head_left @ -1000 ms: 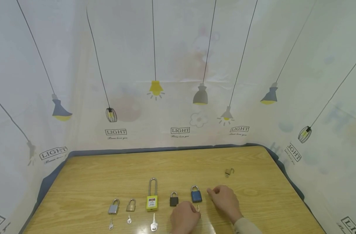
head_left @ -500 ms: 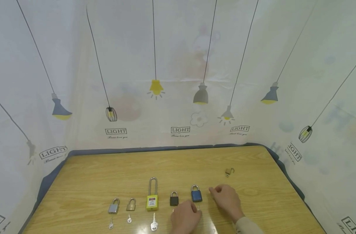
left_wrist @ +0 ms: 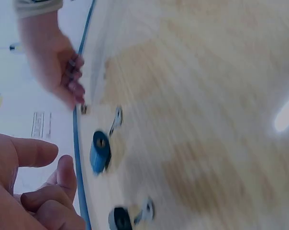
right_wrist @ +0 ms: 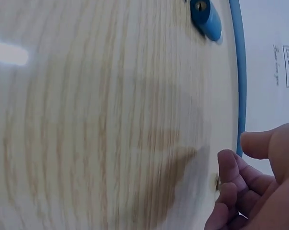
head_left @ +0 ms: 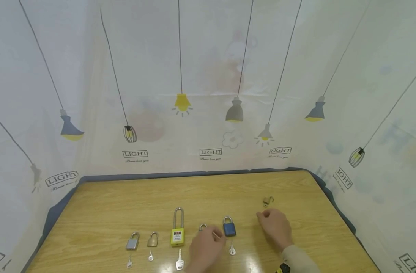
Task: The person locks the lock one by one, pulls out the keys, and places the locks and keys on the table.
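Note:
My left hand [head_left: 206, 246] hovers over the black padlock [left_wrist: 119, 219], hiding most of it in the head view. Thumb and forefinger stand apart with nothing between them. A small key [left_wrist: 148, 211] lies beside that padlock. To the right sits the blue padlock [head_left: 229, 228], shackle closed, its key [head_left: 232, 249] in front of it. My right hand [head_left: 275, 228] is farther right, fingers loosely curled and holding nothing, just in front of a small brass padlock [head_left: 267, 201] whose shackle is swung open. In the right wrist view the fingers partly cover this padlock.
Left along the wooden table [head_left: 126, 204] stand a silver padlock [head_left: 132, 241], a brass one [head_left: 153, 239] and a yellow long-shackle padlock [head_left: 177, 236]. Each has a key [head_left: 180, 260] in front. A lamp-printed curtain [head_left: 208, 125] encloses the table's back and sides.
My left hand has moved left from beside the blue padlock, uncovering its key and covering the black padlock. My right hand has shifted right and away from me, toward the open brass padlock.

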`<state>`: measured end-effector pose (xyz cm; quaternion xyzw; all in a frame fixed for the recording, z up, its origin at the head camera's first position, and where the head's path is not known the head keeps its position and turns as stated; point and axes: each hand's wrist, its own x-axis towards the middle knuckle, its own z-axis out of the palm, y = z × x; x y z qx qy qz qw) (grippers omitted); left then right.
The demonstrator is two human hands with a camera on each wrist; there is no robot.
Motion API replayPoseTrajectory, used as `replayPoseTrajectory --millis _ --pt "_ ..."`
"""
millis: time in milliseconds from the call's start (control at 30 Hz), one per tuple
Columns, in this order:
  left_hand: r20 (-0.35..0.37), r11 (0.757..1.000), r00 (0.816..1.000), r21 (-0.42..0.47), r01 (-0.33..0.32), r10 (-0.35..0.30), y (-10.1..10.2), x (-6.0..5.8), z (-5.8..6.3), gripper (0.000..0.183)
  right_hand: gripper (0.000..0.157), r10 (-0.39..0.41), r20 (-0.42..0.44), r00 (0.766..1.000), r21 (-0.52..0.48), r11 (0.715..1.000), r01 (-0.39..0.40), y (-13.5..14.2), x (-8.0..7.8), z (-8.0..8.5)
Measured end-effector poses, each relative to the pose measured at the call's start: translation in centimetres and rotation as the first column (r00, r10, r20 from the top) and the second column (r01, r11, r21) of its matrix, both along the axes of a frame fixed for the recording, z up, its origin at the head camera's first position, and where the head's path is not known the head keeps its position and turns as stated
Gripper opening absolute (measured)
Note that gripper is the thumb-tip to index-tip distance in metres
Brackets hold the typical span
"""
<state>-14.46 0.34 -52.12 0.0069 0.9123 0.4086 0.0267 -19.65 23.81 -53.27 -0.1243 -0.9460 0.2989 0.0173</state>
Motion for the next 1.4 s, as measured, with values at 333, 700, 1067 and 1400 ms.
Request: replayPoseTrajectory --millis 333,700,1067,1400 --pt "-0.007 1.000 1.000 -0.004 -0.022 0.022 -2.9 -0.7 1.2 0.010 0.036 -0.109 -0.006 0.994 -0.021 0.994 0.108 2.1 -1.3 0.0" --pt "0.017 1.000 1.000 0.010 -0.025 0.025 -3.4 -1.0 1.6 0.010 0.038 -0.181 0.045 0.982 0.041 0.983 0.179 2.4 -3.6 0.3" --pt "0.021 1.000 1.000 0.018 -0.020 0.019 -3.2 -0.8 1.5 0.009 0.042 -0.235 0.068 0.970 0.092 0.969 0.228 2.5 -4.9 -0.6" --pt "0.034 1.000 0.999 0.017 -0.020 0.019 -3.3 -0.9 1.0 0.010 0.036 -0.194 0.072 0.978 0.078 0.979 0.188 2.1 -5.2 -0.3"
